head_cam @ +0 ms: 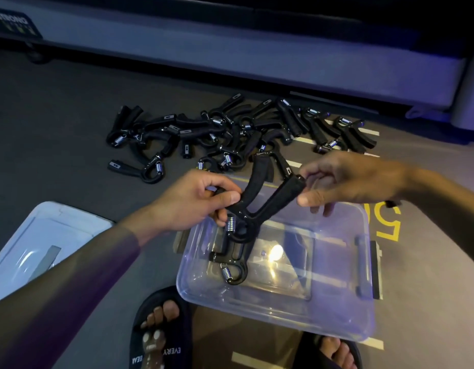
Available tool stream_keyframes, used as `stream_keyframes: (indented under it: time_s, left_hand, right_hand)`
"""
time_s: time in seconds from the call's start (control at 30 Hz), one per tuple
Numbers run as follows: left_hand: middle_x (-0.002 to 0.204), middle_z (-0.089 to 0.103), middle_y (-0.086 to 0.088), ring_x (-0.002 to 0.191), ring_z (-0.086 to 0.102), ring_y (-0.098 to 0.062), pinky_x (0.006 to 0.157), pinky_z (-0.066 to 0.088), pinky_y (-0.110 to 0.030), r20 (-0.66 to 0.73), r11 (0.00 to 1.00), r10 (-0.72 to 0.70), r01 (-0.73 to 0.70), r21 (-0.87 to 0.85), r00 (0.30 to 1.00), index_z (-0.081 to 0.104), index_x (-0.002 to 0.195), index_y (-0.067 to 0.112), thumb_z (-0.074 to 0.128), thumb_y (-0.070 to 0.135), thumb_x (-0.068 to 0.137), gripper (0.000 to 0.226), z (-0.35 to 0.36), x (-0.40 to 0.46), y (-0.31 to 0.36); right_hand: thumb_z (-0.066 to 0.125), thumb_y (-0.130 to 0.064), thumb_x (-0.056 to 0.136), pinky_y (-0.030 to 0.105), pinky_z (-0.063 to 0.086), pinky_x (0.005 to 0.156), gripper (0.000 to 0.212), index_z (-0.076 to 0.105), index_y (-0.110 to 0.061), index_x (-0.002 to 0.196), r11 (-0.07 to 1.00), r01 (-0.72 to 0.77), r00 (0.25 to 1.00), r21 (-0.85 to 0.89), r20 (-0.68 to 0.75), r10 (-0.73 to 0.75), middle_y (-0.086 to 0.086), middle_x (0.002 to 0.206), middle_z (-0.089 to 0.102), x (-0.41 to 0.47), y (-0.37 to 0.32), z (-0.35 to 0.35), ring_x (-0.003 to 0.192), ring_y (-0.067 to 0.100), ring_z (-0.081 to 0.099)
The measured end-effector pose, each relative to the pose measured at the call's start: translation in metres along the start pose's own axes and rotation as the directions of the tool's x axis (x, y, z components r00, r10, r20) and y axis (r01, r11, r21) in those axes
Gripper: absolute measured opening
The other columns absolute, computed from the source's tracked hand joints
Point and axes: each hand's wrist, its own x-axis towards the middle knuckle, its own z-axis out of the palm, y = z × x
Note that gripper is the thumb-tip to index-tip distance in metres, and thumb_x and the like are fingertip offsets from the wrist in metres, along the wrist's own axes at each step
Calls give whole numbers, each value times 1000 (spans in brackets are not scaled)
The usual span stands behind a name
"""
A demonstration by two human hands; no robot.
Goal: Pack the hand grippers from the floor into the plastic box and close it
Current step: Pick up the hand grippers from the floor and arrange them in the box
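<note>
Both hands pinch one hand gripper (259, 198) over the clear plastic box (337, 326), left hand (190, 201) near its spring, right hand (345, 182) apparently on a handle tip; a slip could drop it outside, toward the pile (230, 131) at 12 o'clock.

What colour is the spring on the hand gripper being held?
Silver metal, on a black hand gripper; spring shows best in the head view.

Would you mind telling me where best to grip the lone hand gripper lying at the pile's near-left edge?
Probably that gripper by its straight handle on the left, coming from above: the handle lies flat and clear of the pile, while its spring end sits nearer the others.
</note>
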Motion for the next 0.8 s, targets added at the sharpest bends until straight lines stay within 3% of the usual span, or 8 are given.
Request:
stream_keyframes:
  time_s: [0.07,0.27,0.33,0.4,0.47,0.57,0.67,0.8]
  left_hand:
    - [62,67,-2,56,64,-10,61,60,-24,4,997,-15,15,-69,1000,71,102,1,63,5,97,10,1,-2,1]
    - [66,63,-8,57,66,-15,62,61,-28,40,990,-63,68,-125,997,65,103,-3,61,6,98,11,6,-6,-1]
    - [63,64,2,54,63,-10,56,56,-22,82,996,-49,54,-68,995,66,101,1,62,9,99,9,3,-9,-1]
    - [64,65,5,54,56,-6,53,47,-21,22,994,30,-32,100,999,70,99,9,65,18,98,11,-3,-7,-3]
    - [74,68,-5,66,53,-11,67,42,-26,-112,967,156,-128,220,981,74,96,17,67,29,98,14,-12,-2,-8]
    - [92,60,14,82,53,1,79,43,-20,-219,913,279,-187,364,935,72,109,24,67,23,98,12,-16,10,-18]
    - [124,49,11,119,44,-12,109,34,-31,-147,807,249,-121,578,957,57,137,31,63,28,100,38,-8,22,-31]
    - [139,46,11,131,37,-14,117,29,-48,-82,797,164,-83,598,983,49,146,35,44,47,102,45,1,33,-38]
  right_hand:
    - [73,-28,82,38,61,65,39,58,7,91,990,44,998,133,-60,-36,21,89,71,0,3,6,71,26,69]
    - [68,-24,85,37,60,58,29,63,1,98,926,186,957,329,-276,-95,11,78,67,5,1,24,67,24,66]
    - [64,-22,88,39,61,57,29,62,5,99,928,215,940,304,-322,-112,10,78,64,7,2,35,67,24,64]
    - [61,-20,89,39,61,58,31,61,7,103,931,213,939,295,-326,-112,10,80,63,6,6,42,68,25,63]
    - [60,-20,90,36,60,57,32,62,7,106,939,185,947,290,-307,-92,12,82,66,5,11,45,67,24,64]
    - [58,-15,96,35,60,57,25,63,7,106,957,91,964,277,-264,-16,22,84,66,8,24,59,66,22,66]
    - [54,-7,100,42,62,61,18,61,8,105,968,8,963,253,-263,60,15,76,65,20,44,88,65,23,67]
    - [50,-9,103,43,63,70,17,60,4,106,979,-97,955,182,-260,142,15,79,70,43,70,115,69,27,71]
